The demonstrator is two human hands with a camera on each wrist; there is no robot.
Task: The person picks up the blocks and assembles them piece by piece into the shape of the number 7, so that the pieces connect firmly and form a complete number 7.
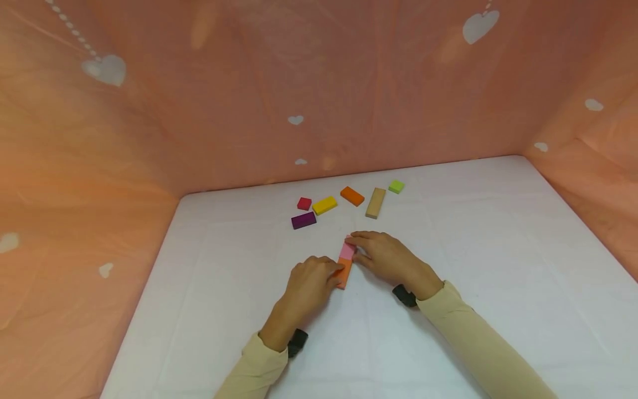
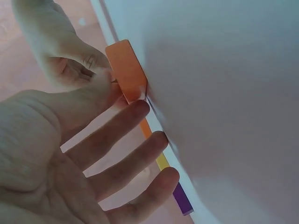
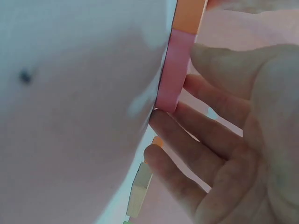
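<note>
An orange block (image 1: 344, 272) and a pink block (image 1: 348, 251) lie end to end in a line on the white table. My left hand (image 1: 310, 281) pinches the orange block between thumb and fingers; its other fingers spread out, as the left wrist view shows. The pink block (image 3: 175, 70) is held by my right hand (image 1: 387, 256), with the thumb at its side and fingers around its far end. Where the two blocks meet, the right wrist view shows the orange block (image 3: 189, 16) touching the pink one.
Beyond the hands lie a purple block (image 1: 304, 220), a red block (image 1: 304, 203), a yellow block (image 1: 325, 205), another orange block (image 1: 352, 195), a plain wooden block (image 1: 376, 203) and a light green block (image 1: 396, 186). A peach curtain (image 1: 349, 100) with white hearts surrounds the table (image 1: 209, 310).
</note>
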